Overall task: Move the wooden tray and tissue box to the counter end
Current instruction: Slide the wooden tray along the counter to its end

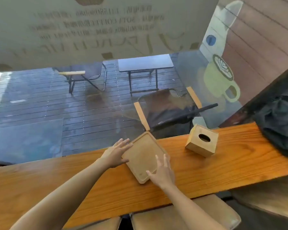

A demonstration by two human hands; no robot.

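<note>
Wooden tray (142, 153) flat on counter (223, 171); left hand (115, 155) and right hand (163, 171) press its sides, fingers spread (nothing gripped).

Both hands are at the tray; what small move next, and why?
Probably grip the wooden tray by its edges: the left hand and right hand lie with fingers straight against its sides, not holding it, and it rests on the counter.
</note>
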